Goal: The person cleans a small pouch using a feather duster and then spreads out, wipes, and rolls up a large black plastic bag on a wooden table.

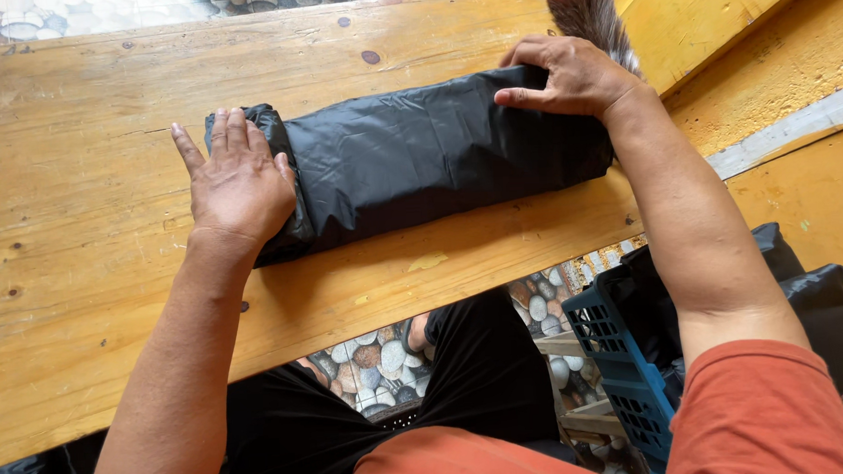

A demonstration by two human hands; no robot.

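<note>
My black plastic bundle [437, 157] lies across the middle of the frame on the wooden bench [90, 99], and what matters is its long axis: it runs from centre left to upper right, tilted a little so the right end sits higher in the picture than the left. I have one hand at each end. My left hand [237, 183] is spread flat, fingers straight and together, palm pressed down on the left end where the plastic bunches into a fold; it grips nothing, it only bears down. My right hand [570, 78] sits on the far right end in the upper right of the frame, fingers curled over the top edge of the roll and thumb pointing left along it, a loose hold on the plastic and not a closed fist. So neither hand is nearer than the other; both touch it, with the whole length of the roll between them. Just beyond my right hand a tuft of brown bristles [586, 12] pokes past the top edge. Below the bench edge, at lower right, a blue slotted crate [622, 370] holds more black plastic [806, 289].
</note>
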